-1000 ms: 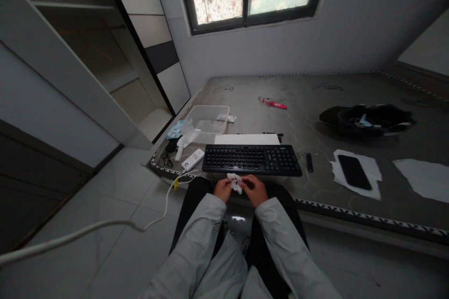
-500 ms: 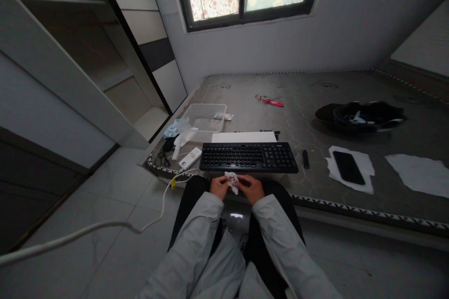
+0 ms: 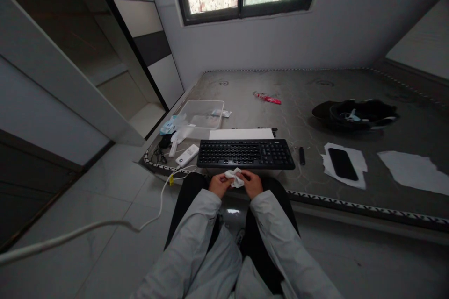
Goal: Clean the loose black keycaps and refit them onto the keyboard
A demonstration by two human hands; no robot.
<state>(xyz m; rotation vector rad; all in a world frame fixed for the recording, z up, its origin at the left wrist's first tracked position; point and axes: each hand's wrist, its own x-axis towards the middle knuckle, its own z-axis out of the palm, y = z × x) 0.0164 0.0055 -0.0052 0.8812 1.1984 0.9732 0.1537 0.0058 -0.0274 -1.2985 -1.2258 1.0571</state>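
1. You have the white tissue (image 3: 235,178) crumpled between your two hands, above your lap, just off the near edge of the keyboard (image 3: 242,153).
2. Your left hand (image 3: 220,184) pinches one side of it between thumb and fingers.
3. Your right hand (image 3: 253,185) grips the other side in much the same way, so neither hand is free. Whether anything is wrapped inside the tissue, you cannot tell from this view.
4. Judged from how things lie, your handling of the tissue is under way and unfinished: it is picked up and held from both sides, but it is neither spread flat nor set down, and neither hand has let go. How much work on it remains does not show.
5. On the mattress (image 3: 291,85) in front of you, the keyboard lies flat, untouched by your fingers as far as can be seen, with a white slab (image 3: 242,134) just behind it.
6. To your right, a dark phone (image 3: 343,164) already rests on a piece of white paper (image 3: 361,159), and a second white sheet (image 3: 414,171) lies beyond it.
7. To your left sit a white device (image 3: 187,155) near the keyboard's end and a clear plastic box (image 3: 201,101) farther back.
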